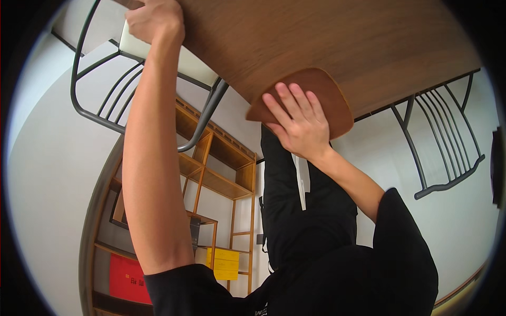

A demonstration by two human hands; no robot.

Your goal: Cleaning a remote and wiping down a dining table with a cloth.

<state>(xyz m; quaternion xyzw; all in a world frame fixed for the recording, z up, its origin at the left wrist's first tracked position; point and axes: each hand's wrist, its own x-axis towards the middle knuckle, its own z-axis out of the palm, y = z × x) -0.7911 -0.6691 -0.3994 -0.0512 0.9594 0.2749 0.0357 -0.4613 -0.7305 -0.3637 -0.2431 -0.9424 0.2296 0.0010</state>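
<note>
My right hand (302, 128) lies flat, fingers spread, on a brown leather-like mat (336, 98) with rounded corners. The mat rests on the near corner of a brown wood-grain table (316, 35), and part of it hangs past the edges. At the upper left, my left hand (156, 21) is curled at the table's left edge. Its fingertips are partly hidden and cropped by the top of the picture, so what it grips cannot be made out.
A metal-framed chair with a pale seat (134, 41) stands left of the table. Another chair's slatted metal back (442, 134) is at the right. Wooden shelving (225, 185) holds yellow boxes (223, 262) and a red item bearing writing (126, 278).
</note>
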